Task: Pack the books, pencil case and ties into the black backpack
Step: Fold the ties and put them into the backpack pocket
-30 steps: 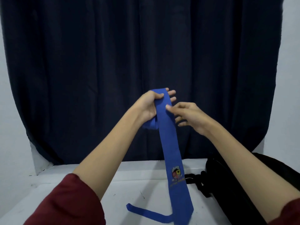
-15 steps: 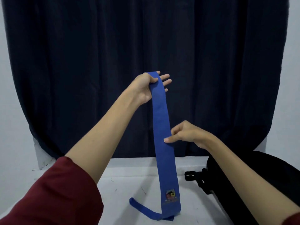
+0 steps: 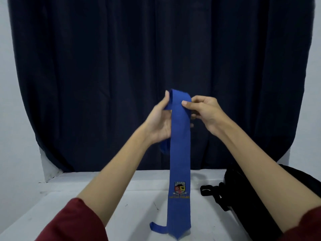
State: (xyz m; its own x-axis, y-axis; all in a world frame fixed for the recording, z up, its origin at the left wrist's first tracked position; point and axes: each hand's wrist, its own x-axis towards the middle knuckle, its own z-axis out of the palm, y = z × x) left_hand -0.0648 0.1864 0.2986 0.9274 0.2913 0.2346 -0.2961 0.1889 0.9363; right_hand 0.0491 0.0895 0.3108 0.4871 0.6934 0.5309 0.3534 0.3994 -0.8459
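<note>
While both hands work at the centre of the frame, the entries stand as follows.

Tie: blue tie [image 3: 179,153], folded over at its top and hanging straight down the middle of the frame; a crest badge [image 3: 180,188] shows low on the wide blade; the pointed tip reaches the table at bottom centre, with the narrow tail curling out to its left.

Left hand: left hand [image 3: 159,121], palm turned toward the tie, thumb and fingers closed round the folded top; a short loop of cloth hangs below the wrist.

Right hand: right hand [image 3: 204,110], just right of the fold, thumb pressed on the front of the tie and fingers curled behind it, pinching the cloth.

Change, right hand: half a second ago it pinched the tie halfway down; it is now up at the fold, beside the left hand.

Change, left hand: lower in the frame than half a second ago.

Change, tie: the badge sits higher above the table than before.

Backpack: black backpack [image 3: 246,193], lower right, lying on the table, partly behind the right forearm; its strap buckle points toward the tie, apart from it.

Table: white table [image 3: 107,213], across the bottom.

Curtain: dark curtain [image 3: 139,58], filling the background.

Sleeves: dark red sleeves [image 3: 73,221] at the lower corners.
</note>
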